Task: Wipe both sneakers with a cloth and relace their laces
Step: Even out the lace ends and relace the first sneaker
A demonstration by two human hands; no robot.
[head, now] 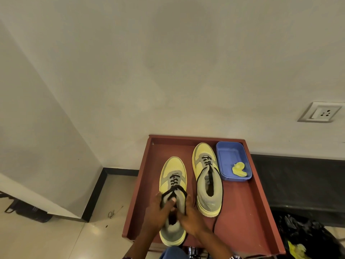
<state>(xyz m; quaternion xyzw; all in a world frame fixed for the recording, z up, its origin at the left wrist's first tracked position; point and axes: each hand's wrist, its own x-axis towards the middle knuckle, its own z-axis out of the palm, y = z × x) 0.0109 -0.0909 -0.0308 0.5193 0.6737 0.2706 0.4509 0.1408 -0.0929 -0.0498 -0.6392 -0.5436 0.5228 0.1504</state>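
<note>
Both forearms reach in from six o'clock and meet over the near sneaker [172, 176], which lies toe-away at the front left of the red-brown counter [248, 217], its heel overhanging the front lip. At about seven o'clock of that shoe's collar the left hand [158, 214] grips the grey ankle part, thumb laid up against the tongue, and a loop of the black lace [174, 188] runs across its fingertips. At about five o'clock of the collar the right hand [188, 219] is closed on the other side of the ankle part, with the lace's other strand hanging down beside its fingers; whether it pinches the lace itself I cannot tell. The lower eyelets are threaded in a ladder, while the top of the lace stands loose in a wide loop. At one o'clock from this shoe, just beside it but apart, stands the second sneaker [206, 176], also toe-away, its own black lace trailing loosely around the collar and down toward the counter's front edge. Touching its right flank at three o'clock sits a blue tray [226, 156], and a crumpled yellow cloth [239, 170] lies in the tray's near corner. Beyond the counter at two o'clock a wall socket [320, 112] is set in the pale wall.
</note>
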